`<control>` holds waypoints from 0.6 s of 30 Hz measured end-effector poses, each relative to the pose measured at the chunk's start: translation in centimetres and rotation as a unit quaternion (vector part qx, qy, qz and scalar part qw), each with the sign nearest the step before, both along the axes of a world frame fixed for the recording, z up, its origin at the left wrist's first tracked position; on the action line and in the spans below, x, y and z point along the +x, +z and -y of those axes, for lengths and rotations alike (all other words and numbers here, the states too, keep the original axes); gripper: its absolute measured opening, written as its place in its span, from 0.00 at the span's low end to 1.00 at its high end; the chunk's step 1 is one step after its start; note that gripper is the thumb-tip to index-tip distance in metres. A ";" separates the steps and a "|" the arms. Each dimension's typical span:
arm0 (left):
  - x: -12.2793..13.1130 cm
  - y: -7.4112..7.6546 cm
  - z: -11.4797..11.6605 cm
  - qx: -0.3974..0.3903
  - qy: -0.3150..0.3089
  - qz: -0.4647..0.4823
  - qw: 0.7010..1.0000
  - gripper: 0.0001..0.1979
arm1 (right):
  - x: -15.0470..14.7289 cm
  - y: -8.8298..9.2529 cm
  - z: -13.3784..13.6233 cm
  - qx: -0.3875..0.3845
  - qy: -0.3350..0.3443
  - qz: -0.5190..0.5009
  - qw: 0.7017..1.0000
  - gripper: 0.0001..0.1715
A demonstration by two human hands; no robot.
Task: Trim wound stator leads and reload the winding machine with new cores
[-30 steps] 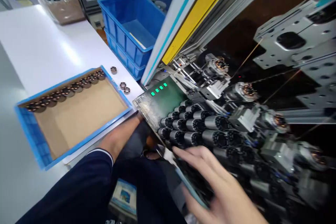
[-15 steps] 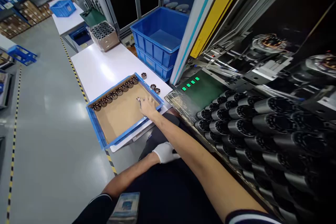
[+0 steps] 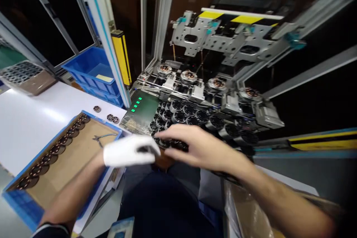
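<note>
My left hand (image 3: 129, 151), in a white glove, hovers near the right edge of the blue tray (image 3: 11, 187). Its fingers are curved, with a dark gap between them and the thumb, and I see nothing held. My bare right hand (image 3: 195, 143) is beside it, blurred, fingers reaching left and thumb apart, with nothing in it. Just beyond both hands stand rows of black cylindrical motor housings (image 3: 178, 117). Small pliers (image 3: 98, 139) lie on the tray's cardboard lining. A row of copper-wound motor stators (image 3: 57, 149) lines the tray's far side.
Three loose stators (image 3: 97, 109) sit on the white table (image 3: 41, 109). Behind are stacked blue bins (image 3: 92, 70) and a box of parts (image 3: 28, 78). A machine fixture (image 3: 198, 91) holds several wound parts. A yellow safety bar (image 3: 122, 57) stands at the frame post.
My right hand has left the tray and swung right toward the housings; the pliers now lie free. My gloved left hand has risen from my lap. The view has turned right.
</note>
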State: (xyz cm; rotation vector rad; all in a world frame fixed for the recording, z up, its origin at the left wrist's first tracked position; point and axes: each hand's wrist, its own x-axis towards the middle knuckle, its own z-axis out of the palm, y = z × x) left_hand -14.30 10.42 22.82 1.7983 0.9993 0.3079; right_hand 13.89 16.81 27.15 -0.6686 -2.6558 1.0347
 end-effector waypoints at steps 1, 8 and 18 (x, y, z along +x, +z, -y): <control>-0.4 2.0 -2.9 0.061 0.044 -0.003 0.997 0.16 | 1.8 1.8 -1.8 0.044 -0.054 0.028 0.997 0.24; 4.1 6.0 -26.5 0.381 0.155 -0.352 0.841 0.28 | 5.3 5.3 -18.7 0.215 -0.334 0.316 0.862 0.28; 7.6 0.8 -37.0 0.395 0.049 -0.392 0.829 0.21 | 6.0 -0.3 -27.9 0.160 -0.329 0.400 0.841 0.21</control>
